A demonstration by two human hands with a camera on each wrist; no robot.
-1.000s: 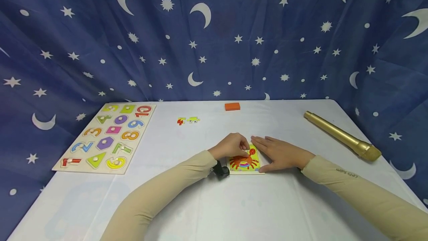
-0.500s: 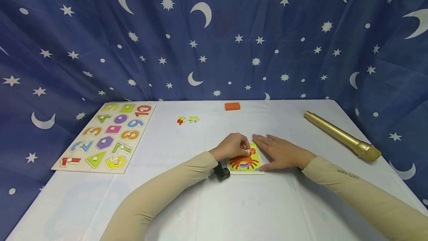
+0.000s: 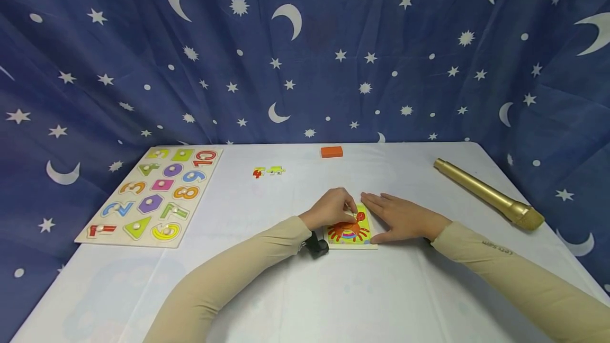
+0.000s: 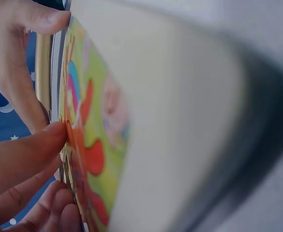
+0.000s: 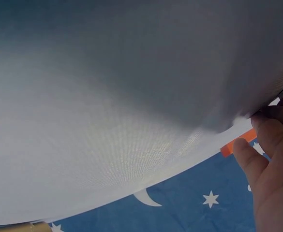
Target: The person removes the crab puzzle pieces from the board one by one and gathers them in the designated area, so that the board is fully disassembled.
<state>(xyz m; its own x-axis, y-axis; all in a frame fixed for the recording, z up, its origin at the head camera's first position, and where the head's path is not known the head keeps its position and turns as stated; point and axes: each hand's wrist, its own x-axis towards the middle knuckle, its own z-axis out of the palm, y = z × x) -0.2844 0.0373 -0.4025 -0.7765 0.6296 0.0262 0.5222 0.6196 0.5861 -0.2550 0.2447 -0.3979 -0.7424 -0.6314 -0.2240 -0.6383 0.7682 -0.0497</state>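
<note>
A small square crab puzzle, red-orange on yellow-green, lies on the white table in front of me. My left hand reaches over its upper left part, thumb and fingers pinching a small puzzle piece against the board. That piece is mostly hidden behind the fingers. In the left wrist view the left thumb presses at the crab's body. Along the puzzle's right side rests my right hand, its fingers extended and its thumb at the lower right corner. Two loose puzzle pieces, one red and yellow, one yellow-green, lie farther back left.
A number-and-shape peg board lies at the left. Near the back edge sits an orange block. A gold microphone lies on the right side. Behind the table hangs a blue curtain with moons and stars.
Over the last second the right hand's fingers have shifted very slightly along the puzzle's right edge. The left hand stays over the puzzle with almost no movement.
</note>
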